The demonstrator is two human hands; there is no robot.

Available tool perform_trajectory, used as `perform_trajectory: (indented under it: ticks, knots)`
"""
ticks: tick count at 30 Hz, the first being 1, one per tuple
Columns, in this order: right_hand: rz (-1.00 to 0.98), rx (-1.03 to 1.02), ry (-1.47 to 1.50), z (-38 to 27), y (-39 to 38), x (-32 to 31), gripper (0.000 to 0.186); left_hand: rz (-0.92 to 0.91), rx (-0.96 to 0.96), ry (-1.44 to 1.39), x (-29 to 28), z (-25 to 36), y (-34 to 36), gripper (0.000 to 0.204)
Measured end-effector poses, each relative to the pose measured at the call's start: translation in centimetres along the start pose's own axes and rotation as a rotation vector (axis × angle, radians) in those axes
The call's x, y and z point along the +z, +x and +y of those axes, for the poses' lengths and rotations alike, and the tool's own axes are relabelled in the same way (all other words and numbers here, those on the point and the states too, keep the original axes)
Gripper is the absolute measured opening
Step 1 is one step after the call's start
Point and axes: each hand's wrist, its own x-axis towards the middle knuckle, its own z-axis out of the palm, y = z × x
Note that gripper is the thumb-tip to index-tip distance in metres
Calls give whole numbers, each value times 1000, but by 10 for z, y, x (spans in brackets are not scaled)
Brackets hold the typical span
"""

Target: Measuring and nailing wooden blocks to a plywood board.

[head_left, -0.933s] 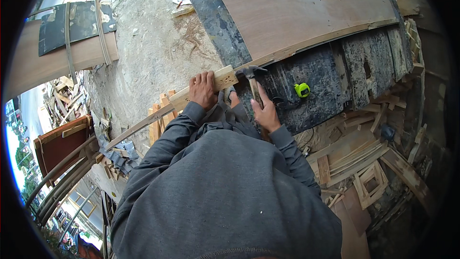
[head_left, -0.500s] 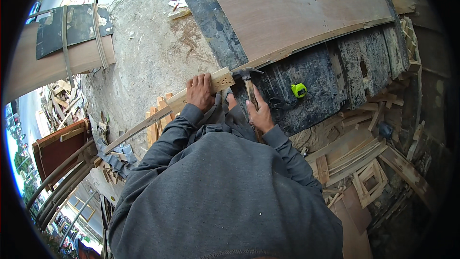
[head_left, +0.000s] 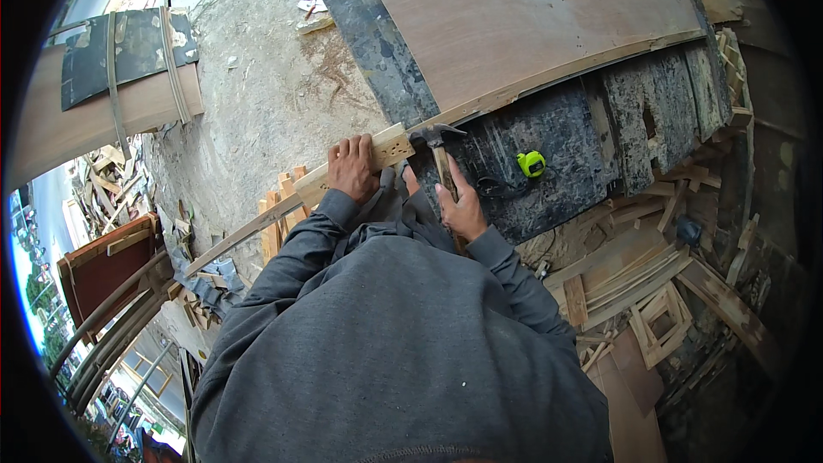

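Observation:
My left hand is closed over a long pale wooden plank, fingers on its far edge. Several small dark holes or marks dot the plank's right end. In my right hand is a claw hammer, gripped by its wooden handle. The metal head is just right of the plank's end; whether it touches the wood I cannot tell. A lime-green tape measure lies to the right on a dark, stained board.
Beyond the dark board lies a large plywood sheet with a wooden strip along its near edge. Upright wood pieces stand beside my left forearm. Scrap wood is piled at the right, with more scraps at the far left.
The hammer and both hands sit slightly farther left in the picture, along with the plank and surroundings. Both grips look the same.

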Motion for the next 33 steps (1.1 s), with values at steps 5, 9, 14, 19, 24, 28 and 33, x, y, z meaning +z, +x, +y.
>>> perform_trajectory:
  ticks: [5,9,14,19,24,28,33]
  knots:
    - [62,21,39,-29,-6,7,59,-42,-13,-9,-1,-3,-5,69]
    - [243,-13,-81,-39,-19,12,52,-52,36,-44,-12,-7,-2,71]
    - [263,-108,-248,-56,-41,18,42,-282,193,-547,0,-72,20,54]
    - [199,-130,-265,-96,-46,26,40,-669,64,-684,5,-88,36,56]
    - [395,-584,-315,-133,-49,45,47,-624,55,-625,9,-89,35,49]
    - [-92,19,-607,-105,-22,64,46,-678,86,-619,25,-100,36,56]
    - [30,27,-535,-94,-38,72,40,-653,62,-708,15,-93,36,56]
